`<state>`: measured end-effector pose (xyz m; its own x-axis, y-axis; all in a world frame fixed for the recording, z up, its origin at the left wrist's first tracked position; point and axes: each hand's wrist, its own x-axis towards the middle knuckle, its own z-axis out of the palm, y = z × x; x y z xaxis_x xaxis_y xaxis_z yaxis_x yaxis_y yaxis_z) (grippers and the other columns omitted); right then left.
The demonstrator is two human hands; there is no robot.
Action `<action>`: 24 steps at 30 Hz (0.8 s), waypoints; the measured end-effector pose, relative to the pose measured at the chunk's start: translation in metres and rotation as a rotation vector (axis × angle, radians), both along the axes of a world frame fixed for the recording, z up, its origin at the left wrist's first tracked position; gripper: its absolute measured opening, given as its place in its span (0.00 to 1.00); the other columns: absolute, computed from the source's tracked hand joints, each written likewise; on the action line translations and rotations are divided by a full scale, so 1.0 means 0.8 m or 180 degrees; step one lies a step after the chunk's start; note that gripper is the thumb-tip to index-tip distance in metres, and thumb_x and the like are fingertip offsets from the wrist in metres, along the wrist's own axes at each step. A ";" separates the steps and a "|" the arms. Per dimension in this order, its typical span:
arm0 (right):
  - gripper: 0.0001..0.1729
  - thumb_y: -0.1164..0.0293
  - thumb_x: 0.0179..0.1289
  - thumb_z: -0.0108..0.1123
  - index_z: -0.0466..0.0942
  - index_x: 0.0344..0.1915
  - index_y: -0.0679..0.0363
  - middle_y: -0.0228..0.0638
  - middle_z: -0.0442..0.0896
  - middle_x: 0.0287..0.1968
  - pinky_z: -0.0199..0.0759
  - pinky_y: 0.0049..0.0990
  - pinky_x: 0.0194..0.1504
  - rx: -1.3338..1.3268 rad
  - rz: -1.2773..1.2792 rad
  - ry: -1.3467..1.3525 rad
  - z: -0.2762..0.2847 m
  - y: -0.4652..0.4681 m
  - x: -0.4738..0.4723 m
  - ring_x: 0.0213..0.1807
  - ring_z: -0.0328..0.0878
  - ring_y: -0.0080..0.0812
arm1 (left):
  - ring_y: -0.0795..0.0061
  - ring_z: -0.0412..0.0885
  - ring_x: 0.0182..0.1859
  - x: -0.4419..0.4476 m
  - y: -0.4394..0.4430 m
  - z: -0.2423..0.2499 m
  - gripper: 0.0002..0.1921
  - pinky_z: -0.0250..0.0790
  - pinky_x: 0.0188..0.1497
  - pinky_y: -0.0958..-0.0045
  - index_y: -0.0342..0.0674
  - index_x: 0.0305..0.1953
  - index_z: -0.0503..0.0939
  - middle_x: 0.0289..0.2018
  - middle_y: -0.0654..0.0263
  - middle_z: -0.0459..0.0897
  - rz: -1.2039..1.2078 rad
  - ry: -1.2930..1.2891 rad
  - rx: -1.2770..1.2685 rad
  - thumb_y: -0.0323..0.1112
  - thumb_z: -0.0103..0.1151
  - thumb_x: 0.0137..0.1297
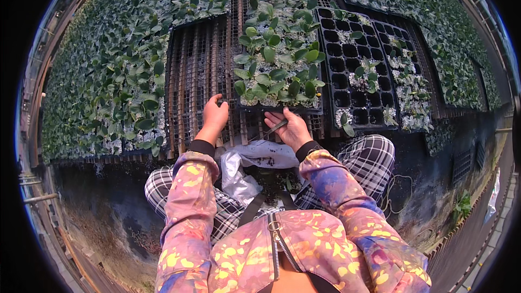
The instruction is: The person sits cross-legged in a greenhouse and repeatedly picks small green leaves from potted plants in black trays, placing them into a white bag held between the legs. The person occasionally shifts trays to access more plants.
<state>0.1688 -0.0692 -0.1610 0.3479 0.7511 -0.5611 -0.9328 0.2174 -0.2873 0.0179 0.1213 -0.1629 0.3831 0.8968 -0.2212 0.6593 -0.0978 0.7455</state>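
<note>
A black seedling tray [281,110] full of broad-leaved seedlings in pale, grainy medium lies on the slatted bench before me. My right hand [287,126], palm up, is at the tray's front edge, its thumb tip by the rim. Across its fingers it holds a thin metal hand tool [277,127], with the slender end pointing down and left. Just left of the tray's front corner, my left hand [215,114] has its fingers curled. Something small and dark shows between thumb and forefinger; whether it is held is unclear.
To the right stand a partly filled black cell tray [338,65] and another sparse tray [407,81]. Dense seedlings [118,69] cover the bench at left. An open white plastic sack [240,175] with dark debris sits between my knees. A pale cord [401,195] hangs at right.
</note>
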 end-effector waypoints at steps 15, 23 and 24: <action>0.20 0.62 0.76 0.37 0.64 0.55 0.67 0.54 0.71 0.55 0.67 0.56 0.59 -0.0191 -0.0570 -0.0250 -0.008 0.158 0.075 0.59 0.69 0.53 | 0.48 0.52 0.70 0.029 0.094 -0.011 0.28 0.43 0.71 0.49 0.38 0.63 0.66 0.68 0.46 0.57 0.0079 0.1132 0.1416 0.44 0.52 0.64; 0.17 0.66 0.76 0.35 0.65 0.52 0.68 0.51 0.74 0.52 0.68 0.55 0.58 -0.0217 -0.1046 -0.0431 -0.012 0.269 0.164 0.54 0.73 0.51 | 0.53 0.46 0.73 0.050 0.129 -0.033 0.33 0.33 0.71 0.44 0.42 0.70 0.55 0.71 0.56 0.52 0.0011 0.1995 0.1676 0.51 0.43 0.68; 0.17 0.67 0.75 0.35 0.65 0.51 0.68 0.52 0.75 0.51 0.70 0.54 0.57 -0.0138 -0.1072 -0.0445 -0.013 0.284 0.177 0.54 0.73 0.51 | 0.52 0.46 0.73 0.043 0.127 -0.035 0.34 0.32 0.71 0.44 0.42 0.69 0.55 0.71 0.56 0.52 -0.0006 0.1932 0.1704 0.50 0.44 0.66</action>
